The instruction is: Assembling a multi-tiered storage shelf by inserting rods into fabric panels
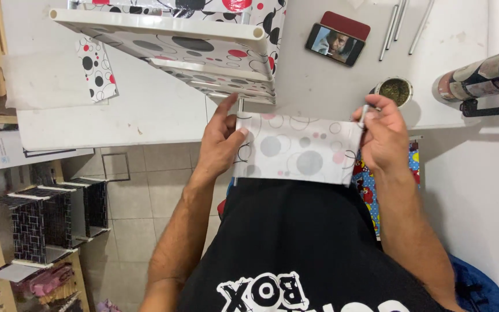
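1. White worktop [163, 110] fills the upper frame above a tiled floor; a dotted rack panel [203, 49] lies at upper centre, a phone [336, 43] to its right.
2. Just below centre, a fabric sheet [298, 150] is stretched flat: white, printed with grey and pink circles and thin ring outlines.
3. At its left edge the left hand [220, 144] grips it, thumb on top, fingers [225, 110] half-spread.
4. At its right edge the right hand [385, 138] pinches a thin white rod [365, 115], fingers curled closed.
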